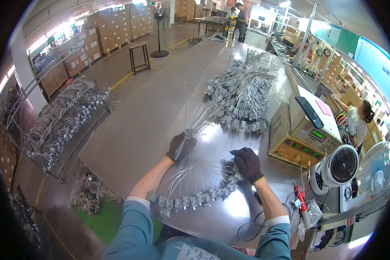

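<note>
left hand [180,146]: dark glove, closed around a bundle of thin grey wires [203,119] where the strands gather into one stem. above the fist the wires run up and right toward a large pile [242,93] of the same wired parts lying further back on the desk [147,108].

right hand [247,164]: dark glove, fingers curled down onto a small grey block at the right end of a row of blocks [195,199]. whether it pinches the block or only presses on it cannot be told.

the row of blocks lies on the desk in a curved line, from beside the left forearm round to the right hand. each block carries thin wires that fan up toward the left fist.

desk: bare reflective metal, long, extending away from the person.

right of the desk: a beige test unit [303,138] with green digit displays, and a small white fan [340,164] just in front of it. a red-handled tool [302,206] rests near the right forearm.

left of the desk: a rack [60,121] loaded with more wired parts, on the floor. a stool [139,56] and a standing fan [160,26] are well behind. other people stand at the far end and at the right.
</note>
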`<act>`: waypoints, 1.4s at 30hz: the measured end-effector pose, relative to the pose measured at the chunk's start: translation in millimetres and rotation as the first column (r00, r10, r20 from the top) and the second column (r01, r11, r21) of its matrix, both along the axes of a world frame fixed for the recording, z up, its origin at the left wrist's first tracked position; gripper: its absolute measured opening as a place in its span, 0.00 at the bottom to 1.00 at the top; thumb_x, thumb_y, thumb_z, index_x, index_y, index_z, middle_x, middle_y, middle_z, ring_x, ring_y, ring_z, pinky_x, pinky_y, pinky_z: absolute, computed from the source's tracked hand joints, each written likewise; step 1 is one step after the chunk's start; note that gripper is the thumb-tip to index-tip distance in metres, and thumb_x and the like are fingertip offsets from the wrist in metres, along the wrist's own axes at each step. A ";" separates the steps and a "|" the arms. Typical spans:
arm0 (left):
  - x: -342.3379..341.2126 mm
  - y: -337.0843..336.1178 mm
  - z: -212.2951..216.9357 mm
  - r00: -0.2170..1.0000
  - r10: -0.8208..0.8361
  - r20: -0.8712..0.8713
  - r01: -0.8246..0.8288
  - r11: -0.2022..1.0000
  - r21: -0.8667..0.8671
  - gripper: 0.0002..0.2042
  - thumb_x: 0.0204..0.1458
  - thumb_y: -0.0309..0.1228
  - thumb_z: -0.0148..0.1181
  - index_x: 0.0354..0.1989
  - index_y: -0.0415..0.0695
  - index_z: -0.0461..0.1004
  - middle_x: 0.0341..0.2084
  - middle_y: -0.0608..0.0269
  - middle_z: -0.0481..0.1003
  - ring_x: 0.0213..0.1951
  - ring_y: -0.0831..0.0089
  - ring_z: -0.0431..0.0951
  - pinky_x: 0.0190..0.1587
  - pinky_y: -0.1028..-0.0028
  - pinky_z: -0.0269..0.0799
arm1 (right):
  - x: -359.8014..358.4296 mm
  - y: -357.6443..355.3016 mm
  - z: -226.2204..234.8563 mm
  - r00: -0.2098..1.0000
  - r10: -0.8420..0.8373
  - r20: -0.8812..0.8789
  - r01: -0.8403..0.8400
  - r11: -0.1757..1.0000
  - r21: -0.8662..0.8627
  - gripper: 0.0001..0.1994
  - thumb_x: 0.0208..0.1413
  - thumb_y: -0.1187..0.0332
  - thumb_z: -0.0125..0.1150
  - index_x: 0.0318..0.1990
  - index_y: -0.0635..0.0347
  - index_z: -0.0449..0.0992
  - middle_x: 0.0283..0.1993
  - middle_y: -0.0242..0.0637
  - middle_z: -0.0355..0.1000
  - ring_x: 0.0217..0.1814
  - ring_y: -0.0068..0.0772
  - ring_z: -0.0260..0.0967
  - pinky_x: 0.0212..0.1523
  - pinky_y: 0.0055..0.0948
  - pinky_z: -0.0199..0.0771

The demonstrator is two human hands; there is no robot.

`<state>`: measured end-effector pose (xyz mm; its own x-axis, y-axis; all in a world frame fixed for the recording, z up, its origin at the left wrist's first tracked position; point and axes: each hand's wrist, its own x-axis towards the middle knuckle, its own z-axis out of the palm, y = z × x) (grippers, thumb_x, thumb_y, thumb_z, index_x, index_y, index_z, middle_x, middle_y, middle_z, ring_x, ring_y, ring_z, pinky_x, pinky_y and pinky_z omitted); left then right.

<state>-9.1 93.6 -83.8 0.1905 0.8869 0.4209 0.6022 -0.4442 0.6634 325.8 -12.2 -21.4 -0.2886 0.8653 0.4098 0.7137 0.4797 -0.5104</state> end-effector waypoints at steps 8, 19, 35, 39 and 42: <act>-1.9 -4.7 8.1 0.983 -0.119 0.137 0.115 0.993 0.041 0.18 0.59 0.38 0.62 0.56 0.46 0.83 0.39 0.51 0.85 0.40 0.50 0.85 0.43 0.55 0.79 | -0.2 -4.2 0.4 1.000 -0.026 0.017 0.026 1.000 0.002 0.15 0.64 0.60 0.60 0.52 0.54 0.85 0.45 0.45 0.80 0.53 0.52 0.75 0.56 0.48 0.74; -27.0 11.1 -27.1 0.954 -0.240 0.180 0.264 0.957 -0.122 0.11 0.59 0.37 0.65 0.45 0.45 0.83 0.33 0.60 0.81 0.35 0.64 0.81 0.43 0.63 0.78 | -8.4 -12.0 2.8 1.000 -0.016 0.006 0.016 0.999 0.028 0.14 0.65 0.60 0.60 0.51 0.53 0.86 0.45 0.44 0.80 0.53 0.52 0.75 0.57 0.49 0.74; -77.5 -90.5 86.5 0.767 -0.405 -0.499 0.360 0.914 -0.188 0.21 0.58 0.45 0.65 0.53 0.44 0.78 0.51 0.51 0.79 0.54 0.51 0.80 0.60 0.53 0.74 | -8.8 -15.2 -7.5 0.999 -0.044 0.000 0.044 0.997 0.069 0.14 0.63 0.59 0.61 0.48 0.54 0.86 0.42 0.46 0.79 0.50 0.55 0.74 0.53 0.51 0.74; -91.0 -106.6 105.4 0.510 -0.364 -0.779 0.393 0.904 -0.165 0.27 0.58 0.49 0.66 0.60 0.46 0.77 0.60 0.51 0.77 0.62 0.50 0.77 0.66 0.51 0.71 | -10.9 -14.4 -8.5 0.998 -0.058 0.038 0.056 0.996 0.067 0.14 0.64 0.59 0.60 0.50 0.51 0.85 0.40 0.41 0.78 0.50 0.49 0.74 0.52 0.47 0.75; -93.9 -105.3 83.1 0.475 -0.341 -0.811 0.644 0.763 0.056 0.34 0.56 0.55 0.68 0.66 0.45 0.74 0.66 0.48 0.74 0.66 0.47 0.73 0.70 0.49 0.68 | -13.3 -16.1 -1.4 0.998 -0.044 0.048 0.042 0.998 0.043 0.14 0.64 0.59 0.60 0.50 0.51 0.86 0.41 0.42 0.78 0.50 0.50 0.74 0.52 0.48 0.75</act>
<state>-103.1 -11.7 -0.7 0.9142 0.3801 0.1405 0.3974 -0.9088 -0.1273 312.5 -28.3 -22.8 -0.2724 0.8595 0.4324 0.7575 0.4687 -0.4545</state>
